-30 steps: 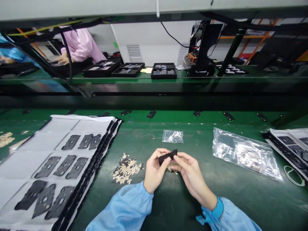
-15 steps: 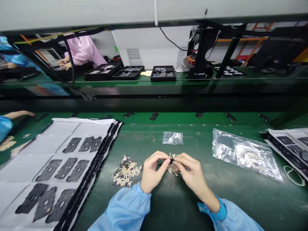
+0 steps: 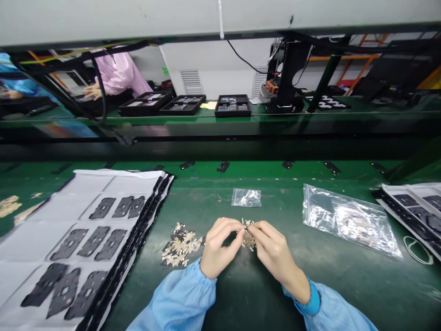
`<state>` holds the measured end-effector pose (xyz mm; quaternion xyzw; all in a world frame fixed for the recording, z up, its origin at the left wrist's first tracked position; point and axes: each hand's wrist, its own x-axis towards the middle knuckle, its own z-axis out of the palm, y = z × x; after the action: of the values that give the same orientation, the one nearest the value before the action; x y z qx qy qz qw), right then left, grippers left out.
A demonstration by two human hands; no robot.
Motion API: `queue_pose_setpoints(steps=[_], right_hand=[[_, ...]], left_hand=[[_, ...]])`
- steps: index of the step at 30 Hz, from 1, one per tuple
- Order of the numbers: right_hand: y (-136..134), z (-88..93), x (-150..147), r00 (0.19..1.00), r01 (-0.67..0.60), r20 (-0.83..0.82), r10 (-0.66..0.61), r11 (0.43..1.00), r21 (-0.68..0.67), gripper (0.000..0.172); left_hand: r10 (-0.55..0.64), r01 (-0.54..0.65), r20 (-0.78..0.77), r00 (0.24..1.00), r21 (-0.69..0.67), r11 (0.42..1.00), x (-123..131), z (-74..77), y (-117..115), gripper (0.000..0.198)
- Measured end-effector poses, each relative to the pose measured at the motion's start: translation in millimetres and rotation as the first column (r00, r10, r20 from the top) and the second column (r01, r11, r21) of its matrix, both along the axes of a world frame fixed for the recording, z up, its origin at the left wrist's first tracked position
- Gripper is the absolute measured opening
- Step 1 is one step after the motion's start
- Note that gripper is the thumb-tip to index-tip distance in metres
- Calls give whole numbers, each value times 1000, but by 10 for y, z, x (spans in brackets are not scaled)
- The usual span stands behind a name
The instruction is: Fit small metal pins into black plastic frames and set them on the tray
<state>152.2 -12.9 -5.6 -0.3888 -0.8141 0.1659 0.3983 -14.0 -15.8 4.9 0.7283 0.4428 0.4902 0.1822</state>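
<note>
My left hand (image 3: 220, 246) and my right hand (image 3: 274, 250) meet fingertip to fingertip at the middle of the bench. Both are closed in a pinch around something tiny and dark, mostly hidden by the fingers. Just behind and under the fingertips lies a small heap of beige metal pieces (image 3: 248, 240). To the left of my left hand spreads a larger pile of beige and dark small pieces (image 3: 182, 247). Beyond the hands lies a small clear zip bag (image 3: 246, 197).
At left, a white-lined tray stack (image 3: 37, 239) carries several flat black parts (image 3: 94, 241). A large clear bag (image 3: 351, 220), a pale loop (image 3: 418, 250) and another tray (image 3: 411, 188) lie at right. Several black parts (image 3: 223, 167) line the green strip behind.
My right fingers have shifted slightly in their pinch, and less of the dark piece shows. The co-worker's hand at far left has left view. Black parts on the strip have moved slightly right.
</note>
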Motion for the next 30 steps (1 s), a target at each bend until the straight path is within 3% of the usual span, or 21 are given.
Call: queue_pose_setpoints(steps=[6, 11, 14, 16, 19, 22, 26, 30], right_hand=[[-5, 45, -56, 999, 8, 49, -6, 999, -33, 32], [151, 89, -127, 998, 46, -26, -50, 989, -137, 25], [562, 114, -83, 983, 83, 170, -67, 993, -88, 25], [977, 124, -11, 875, 201, 453, -169, 979, -23, 26], [1616, 104, 127, 784, 337, 555, -276, 941, -9, 30], [2046, 39, 257, 712, 431, 627, -316, 902, -35, 25], [2344, -22, 469, 612, 602, 672, -417, 797, -54, 22], [2623, -28, 773, 411, 847, 663, -626, 530, -25, 40]], left_hand=[[-8, 12, -110, 994, 41, 999, -2, -86, -11, 19], [-6, -4, -282, 959, -32, 999, 67, -55, -23, 45], [-46, 2, -336, 941, -130, 991, 99, -31, -32, 61], [-38, -11, -325, 945, -147, 989, 99, -37, -40, 63], [11, -55, -299, 954, -139, 989, 74, -66, -46, 57], [37, -75, -274, 961, -128, 989, 49, -95, -43, 51], [38, -77, -257, 966, -142, 987, 42, -110, -38, 43], [30, -66, -246, 969, -137, 988, 45, -110, -44, 34]])
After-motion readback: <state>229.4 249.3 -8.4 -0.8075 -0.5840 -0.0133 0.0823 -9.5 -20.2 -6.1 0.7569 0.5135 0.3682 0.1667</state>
